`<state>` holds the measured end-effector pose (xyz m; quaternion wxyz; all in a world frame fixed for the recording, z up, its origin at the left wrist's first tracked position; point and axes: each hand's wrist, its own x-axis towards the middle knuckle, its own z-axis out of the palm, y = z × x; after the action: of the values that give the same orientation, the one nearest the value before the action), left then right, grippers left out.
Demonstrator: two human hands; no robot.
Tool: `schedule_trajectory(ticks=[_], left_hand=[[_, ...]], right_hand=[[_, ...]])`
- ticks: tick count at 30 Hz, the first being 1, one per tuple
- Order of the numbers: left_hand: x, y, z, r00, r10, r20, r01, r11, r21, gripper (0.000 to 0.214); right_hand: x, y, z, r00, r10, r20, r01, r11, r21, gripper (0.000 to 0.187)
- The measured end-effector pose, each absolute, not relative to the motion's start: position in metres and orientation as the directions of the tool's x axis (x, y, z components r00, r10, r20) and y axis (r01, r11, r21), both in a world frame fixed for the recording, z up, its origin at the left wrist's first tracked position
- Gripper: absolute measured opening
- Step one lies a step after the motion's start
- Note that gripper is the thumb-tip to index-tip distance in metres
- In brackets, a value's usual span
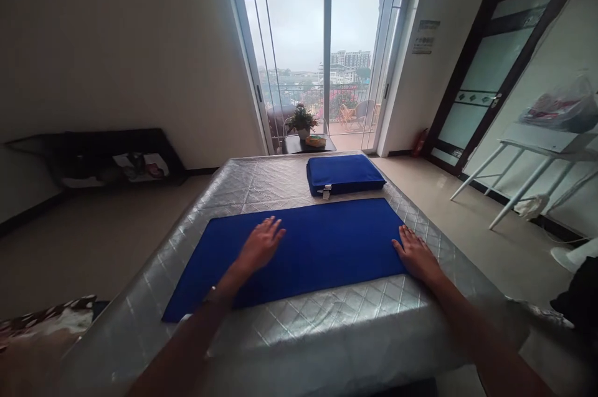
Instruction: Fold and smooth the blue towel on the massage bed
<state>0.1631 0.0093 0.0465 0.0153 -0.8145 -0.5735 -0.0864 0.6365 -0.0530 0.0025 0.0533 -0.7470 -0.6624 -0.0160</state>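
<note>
A blue cloth [322,247] lies spread out as a long flat piece across the mattress [261,188], which has a shiny plastic cover. My left hand [263,242] is over the left-middle part of the cloth, fingers stretched out, holding nothing. At the cloth's right edge rests my right hand [415,250], palm down with its fingers extended and the thumb on the fabric. Just beyond the cloth is a folded blue stack of fabric [346,174] with a small white tag [327,191] hanging from its front edge.
Past the mattress stand a small table [287,145] with a potted plant [303,120] and a sliding glass door [327,48]. To the right, a white stool [523,138] carries a box and a plastic bag [558,107]. Patterned fabric [51,319] lies at lower left.
</note>
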Motion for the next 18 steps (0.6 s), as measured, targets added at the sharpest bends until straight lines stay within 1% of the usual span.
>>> schedule_trajectory(ticks=[1,3,5,8,11,14,16,18], left_hand=[[0.183,-0.001,0.042,0.400,0.907,0.129,0.905,-0.413,0.099,0.067],[0.216,-0.024,0.034,0.489,0.867,0.096,0.856,-0.498,0.140,0.070],[0.236,-0.044,0.029,0.515,0.854,0.072,0.840,-0.520,0.152,0.073],[0.236,-0.062,0.029,0.495,0.869,0.012,0.861,-0.492,0.130,0.075],[0.202,-0.069,0.030,0.407,0.913,-0.028,0.911,-0.403,0.089,0.076],[0.138,-0.075,0.023,0.242,0.969,-0.041,0.970,-0.240,0.035,0.074],[0.087,-0.084,0.013,0.134,0.991,-0.021,0.991,-0.135,-0.018,0.072],[0.038,-0.095,0.000,0.090,0.996,0.008,0.992,-0.089,-0.087,0.067]], right_hand=[[0.636,-0.053,0.002,0.118,0.988,0.104,0.992,-0.112,-0.057,0.072],[0.636,-0.054,0.002,0.111,0.987,0.119,0.993,-0.105,-0.051,0.071],[0.635,-0.055,0.003,0.105,0.987,0.124,0.994,-0.100,-0.045,0.071],[0.634,-0.056,0.004,0.095,0.988,0.123,0.995,-0.092,-0.035,0.070],[0.634,-0.057,0.005,0.100,0.987,0.129,0.995,-0.097,-0.029,0.069],[0.633,-0.057,0.005,0.103,0.986,0.134,0.995,-0.100,-0.029,0.069],[0.633,-0.057,0.004,0.101,0.986,0.136,0.995,-0.098,-0.026,0.069],[0.634,-0.056,0.002,0.095,0.986,0.139,0.995,-0.093,-0.020,0.070]])
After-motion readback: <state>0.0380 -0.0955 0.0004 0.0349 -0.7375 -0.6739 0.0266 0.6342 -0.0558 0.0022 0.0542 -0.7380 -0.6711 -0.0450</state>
